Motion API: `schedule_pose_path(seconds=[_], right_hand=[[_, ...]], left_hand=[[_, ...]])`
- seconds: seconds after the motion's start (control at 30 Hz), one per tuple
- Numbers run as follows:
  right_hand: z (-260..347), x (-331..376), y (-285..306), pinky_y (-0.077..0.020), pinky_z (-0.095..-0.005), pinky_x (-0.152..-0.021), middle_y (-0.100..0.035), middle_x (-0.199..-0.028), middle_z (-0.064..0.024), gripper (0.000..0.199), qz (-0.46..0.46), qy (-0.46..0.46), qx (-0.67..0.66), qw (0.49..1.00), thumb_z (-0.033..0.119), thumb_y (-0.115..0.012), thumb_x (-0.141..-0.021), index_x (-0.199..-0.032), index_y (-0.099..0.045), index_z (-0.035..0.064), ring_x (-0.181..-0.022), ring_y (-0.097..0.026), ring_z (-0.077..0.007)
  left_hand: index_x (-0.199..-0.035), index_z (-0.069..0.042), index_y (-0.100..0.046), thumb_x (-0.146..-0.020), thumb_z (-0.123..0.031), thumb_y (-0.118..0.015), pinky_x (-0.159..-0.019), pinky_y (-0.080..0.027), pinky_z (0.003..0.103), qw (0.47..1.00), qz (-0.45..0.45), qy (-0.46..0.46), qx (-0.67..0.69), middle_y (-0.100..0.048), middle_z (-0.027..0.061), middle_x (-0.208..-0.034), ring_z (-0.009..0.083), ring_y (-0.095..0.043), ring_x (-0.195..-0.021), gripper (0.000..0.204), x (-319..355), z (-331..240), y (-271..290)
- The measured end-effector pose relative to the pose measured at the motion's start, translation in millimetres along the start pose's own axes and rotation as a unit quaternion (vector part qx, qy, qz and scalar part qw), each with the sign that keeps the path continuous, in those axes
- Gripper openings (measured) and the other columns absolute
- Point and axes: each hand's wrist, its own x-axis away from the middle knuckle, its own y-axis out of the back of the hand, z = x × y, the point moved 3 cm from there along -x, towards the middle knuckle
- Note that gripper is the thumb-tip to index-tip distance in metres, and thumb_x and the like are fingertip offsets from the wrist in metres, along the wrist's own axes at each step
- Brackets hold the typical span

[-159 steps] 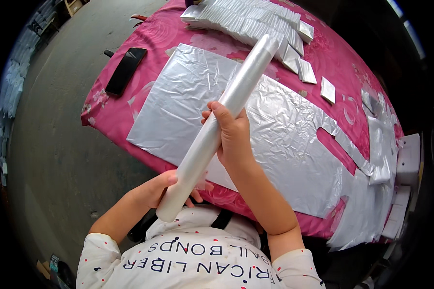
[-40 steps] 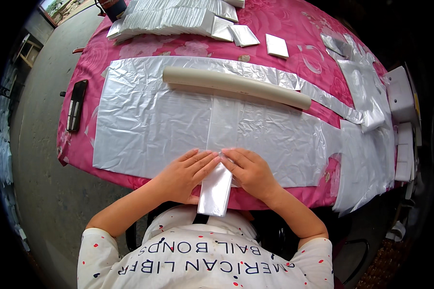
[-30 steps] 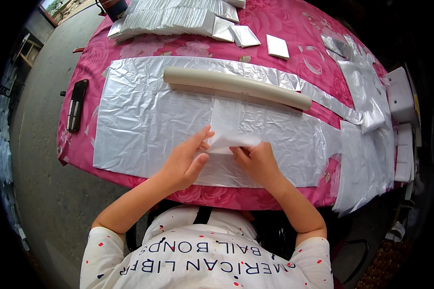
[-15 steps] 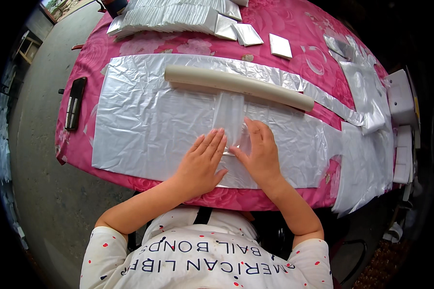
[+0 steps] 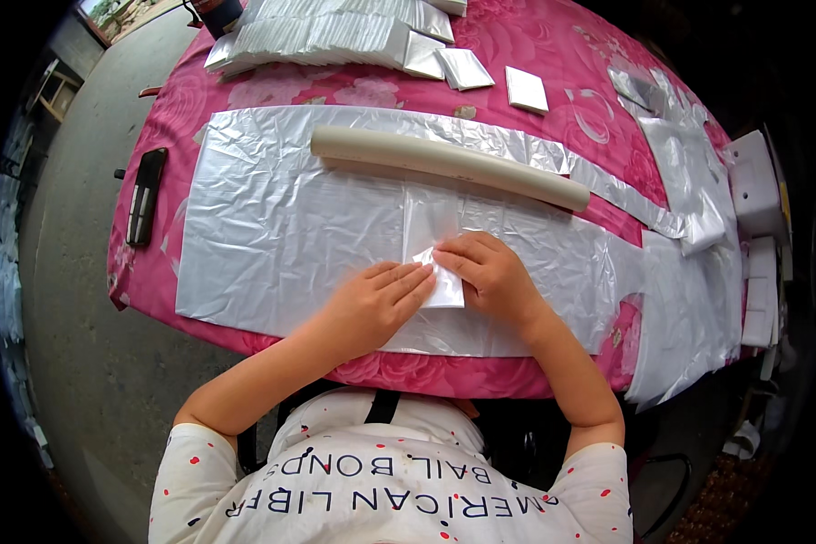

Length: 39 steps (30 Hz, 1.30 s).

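Observation:
A narrow clear plastic bag lies upright in front of me, its near part folded over into a shiny flap. My left hand lies flat, its fingertips pressing on the flap's left side. Against the right side, my right hand has its fingers bent, pinching the fold between thumb and forefinger. Both hands' fingertips nearly meet at the fold. Beneath is a large sheet of silvery plastic film. A long beige tube rests across the film, just beyond the bag's far end.
Rows of folded plastic packets stand at the far left, with a loose packet to their right. A black case lies at the left edge. Plastic bags pile up on the right, beside white boxes. A pink flowered cloth covers the table.
The bag's near end has been folded away from me into a flap. My right hand has closed from spread fingers to a pinch, and my left fingertips have moved onto the fold.

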Motion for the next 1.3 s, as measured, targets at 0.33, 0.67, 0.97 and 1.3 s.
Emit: schedule_pose_path(seconds=[0.33, 0.67, 0.97, 1.3], right_hand=[[33, 24, -11, -0.0504, -0.0322, -0.071, -0.066, -0.091, -0.0064, 0.029, -0.025, 0.004, -0.009, 1.000, 0.002, -0.065, -0.065, -0.093, -0.066, 0.0069, -0.080, -0.061, -0.0223], [4, -1, -7, -0.0433, -0.0310, -0.053, -0.062, -0.063, -0.0135, 0.022, 0.051, -0.386, -0.220, 0.894, 0.021, -0.061, -0.082, -0.087, -0.067, 0.0001, -0.053, -0.057, -0.0208], [-8, -19, -8, -0.0447, -0.0279, -0.051, -0.060, -0.053, -0.0071, 0.030, 0.157, -0.485, -0.221, 0.831, 0.025, -0.060, -0.081, -0.065, -0.065, 0.0002, -0.048, -0.058, -0.0136], [-10, -19, -11, -0.0454, -0.0312, -0.051, -0.060, -0.053, -0.0089, 0.027, 0.159, -0.484, -0.183, 0.841, 0.024, -0.058, -0.080, -0.067, -0.066, 0.0011, -0.048, -0.058, -0.0164]], left_hand=[[-0.113, 0.000, -0.056, -0.070, -0.004, -0.055, -0.085, -0.045, 0.036, 0.999, 0.018, 0.024, 0.021, -0.060, 0.0120, -0.112, 0.0233, -0.059, -0.102, 0.043, 32, -8, 0], [-0.129, 0.002, -0.043, -0.080, -0.007, -0.064, -0.058, -0.047, 0.028, 0.894, -0.011, 0.378, 0.240, -0.066, 0.0122, -0.078, 0.0191, -0.062, -0.062, 0.054, 13, 17, 1], [-0.134, 0.008, -0.030, -0.078, -0.009, -0.065, -0.061, -0.048, 0.027, 0.847, 0.018, 0.448, 0.286, -0.064, 0.0154, -0.093, 0.0192, -0.063, -0.068, 0.069, -2, 34, 5], [-0.137, 0.010, -0.021, -0.079, -0.043, -0.060, -0.109, -0.016, 0.046, 0.980, 0.022, 0.195, -0.025, -0.024, 0.0255, -0.142, 0.0372, -0.022, -0.134, 0.087, -18, 2, -27]])
